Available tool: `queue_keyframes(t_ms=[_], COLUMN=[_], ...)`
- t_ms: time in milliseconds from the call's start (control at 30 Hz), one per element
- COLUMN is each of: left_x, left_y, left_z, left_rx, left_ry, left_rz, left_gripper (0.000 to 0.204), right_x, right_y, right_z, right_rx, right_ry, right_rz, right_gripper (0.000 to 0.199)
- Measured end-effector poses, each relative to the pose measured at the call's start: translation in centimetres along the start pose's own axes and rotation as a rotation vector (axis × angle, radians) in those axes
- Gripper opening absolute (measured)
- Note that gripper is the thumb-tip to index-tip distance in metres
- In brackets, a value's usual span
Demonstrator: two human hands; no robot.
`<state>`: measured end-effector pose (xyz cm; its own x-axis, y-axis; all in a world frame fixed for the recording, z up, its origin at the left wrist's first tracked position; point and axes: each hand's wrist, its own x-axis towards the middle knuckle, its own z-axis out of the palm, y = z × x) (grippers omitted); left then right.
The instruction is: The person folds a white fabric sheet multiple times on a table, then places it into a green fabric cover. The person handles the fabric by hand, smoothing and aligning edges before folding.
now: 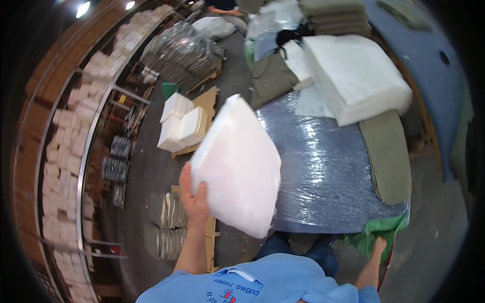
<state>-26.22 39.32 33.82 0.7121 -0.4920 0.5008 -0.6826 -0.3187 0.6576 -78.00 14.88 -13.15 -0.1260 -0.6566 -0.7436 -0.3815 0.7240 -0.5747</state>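
Observation:
My left hand (194,199) grips the left edge of a thick white cushion pad (237,166), its thumb on the near face and its fingers along the side. The pad is tilted up, over the left edge of a plastic-wrapped table (318,177). At the table's near right corner, my right hand (379,246) is closed on the edge of a green plastic bag (386,227); its fingertips are partly hidden. A folded olive cushion cover (386,156) lies along the table's right side.
A stack of white padding sheets (358,76) sits at the table's far end, beside an olive cover (273,78). White pads (182,123) rest on cardboard on the floor to the left, with wrapped olive bundles (184,53) beyond. Long racks (65,146) line the left. Another person (222,7) is far off.

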Motion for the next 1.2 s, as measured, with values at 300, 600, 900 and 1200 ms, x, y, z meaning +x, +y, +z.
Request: queue_keyframes(t_ms=[300, 600, 900, 1200], left_x=[-4.0, -4.2, -3.4, -5.9], left_y=[2.1, -2.3, -6.3, -12.0], left_z=[-0.1, -4.5, -8.0, -7.2], left_rx=[-0.225, -0.863, -0.799, -0.775], left_ry=[0.013, -0.485, -0.388, -0.600], left_rz=[-0.084, -0.371, -0.199, -0.060], left_gripper=[0.114, 0.114, 0.104, 0.105], right_x=[-11.9, -39.9, -46.4, -46.1], right_y=[-12.3, -26.8, -28.2, -27.4], right_z=[2.7, 35.1, 40.1, 36.7], right_rx=[0.032, 0.482, 0.510, 0.245], right_ry=[0.359, -0.949, -0.941, -0.692], right_rz=[-0.738, -0.749, -0.974, -1.091], right_gripper=[0.024, 0.071, 0.063, 0.014])
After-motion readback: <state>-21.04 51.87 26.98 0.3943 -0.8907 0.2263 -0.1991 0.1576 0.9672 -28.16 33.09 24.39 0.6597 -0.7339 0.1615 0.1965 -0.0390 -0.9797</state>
